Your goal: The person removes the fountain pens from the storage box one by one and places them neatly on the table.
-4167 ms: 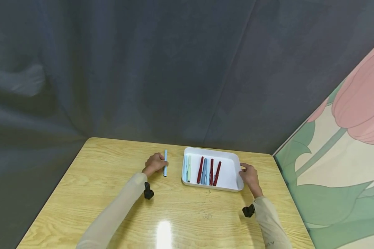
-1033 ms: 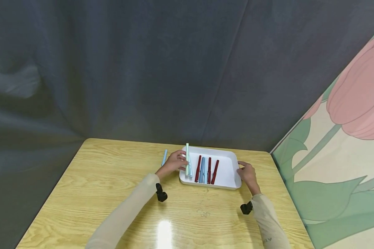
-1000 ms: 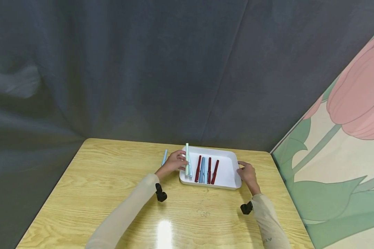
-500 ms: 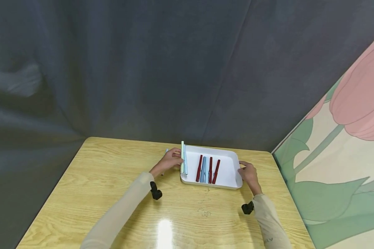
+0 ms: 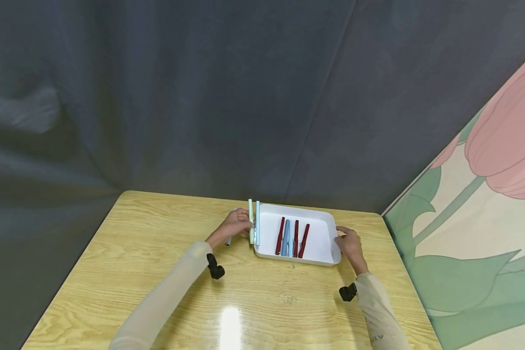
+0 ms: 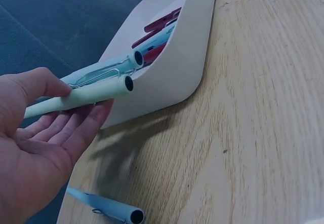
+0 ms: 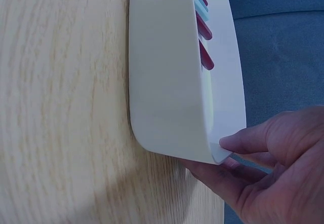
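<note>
Over the left wall of a white tray (image 5: 321, 238), my left hand (image 5: 234, 226) pinches a pale green pen (image 6: 93, 94) and a light blue pen (image 6: 109, 69) together, thumb on top and fingers beneath. The two lie side by side, clips facing each other. Below that hand a blue pen (image 6: 109, 207) rests on the table, mostly hidden by the hand in the head view. My right hand (image 7: 281, 158) grips the tray's right end, thumb inside the rim and fingers under it. Still inside the tray are red pens (image 5: 304, 240), a grey-blue pen (image 5: 285, 238) and a light blue one.
The tray stands on a wooden table (image 5: 262, 301) close to its back edge. A dark curtain (image 5: 227, 107) hangs behind, and a wall hanging with tulips (image 5: 507, 160) is at the right. Black wrist cameras (image 5: 347, 292) sit on both sleeves.
Earlier my left hand had the blue pen, now lying on the table. It then lifted the green and light blue pens from the tray and moved left. The right hand stays at the tray.
</note>
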